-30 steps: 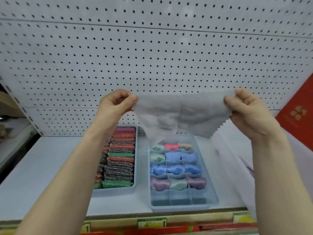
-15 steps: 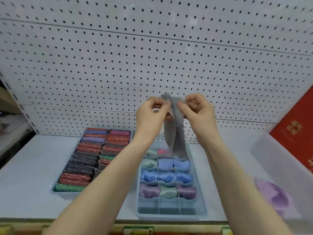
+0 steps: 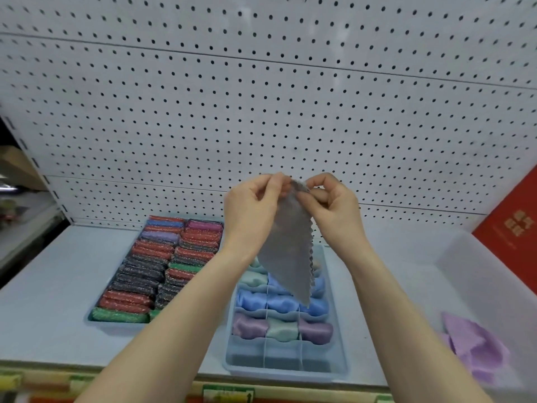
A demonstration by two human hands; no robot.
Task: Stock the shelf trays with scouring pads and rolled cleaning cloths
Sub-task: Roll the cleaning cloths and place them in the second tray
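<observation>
Both hands, left (image 3: 253, 210) and right (image 3: 334, 209), pinch cloth (image 3: 290, 251) at top corner; limp, featherlight (pinked edge); hold by corners.

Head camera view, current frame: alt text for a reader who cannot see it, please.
Both hands, left and right, pinch the top of a folded grey cloth with a zigzag edge above a blue divided plastic tray of rolled pastel cloths. A blue tray of glittery scouring pads sits left, against white pegboard.
</observation>
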